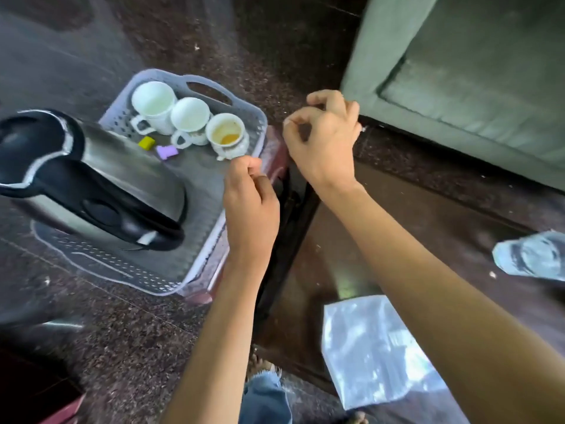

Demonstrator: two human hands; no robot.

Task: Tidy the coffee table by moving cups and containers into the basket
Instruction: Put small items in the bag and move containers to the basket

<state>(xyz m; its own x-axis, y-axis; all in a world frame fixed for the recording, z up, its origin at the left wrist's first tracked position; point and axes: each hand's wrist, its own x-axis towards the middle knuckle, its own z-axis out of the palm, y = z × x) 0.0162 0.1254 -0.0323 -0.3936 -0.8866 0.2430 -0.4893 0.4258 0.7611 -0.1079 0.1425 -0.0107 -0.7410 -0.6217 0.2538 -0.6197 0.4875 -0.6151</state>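
Note:
A pale grey perforated basket [195,84] sits on a reddish stool left of the dark coffee table [397,209]. Inside stand three white cups: one at the back left [153,102], a middle one [189,116] and a front one [227,134] with a little amber liquid. A steel kettle with a black lid and handle [91,179] fills the basket's near half. My left hand [249,200] hovers at the basket's right rim, fingers curled with nothing in them. My right hand [324,139] is above the table's far corner, fingers loosely curled and holding nothing.
A small yellow piece [146,142] and a purple piece [166,152] lie in the basket. On the table are a clear plastic bag [376,350] and a crumpled grey wrapper [532,255]. A green sofa [474,71] stands beyond. Dark speckled floor surrounds the stool.

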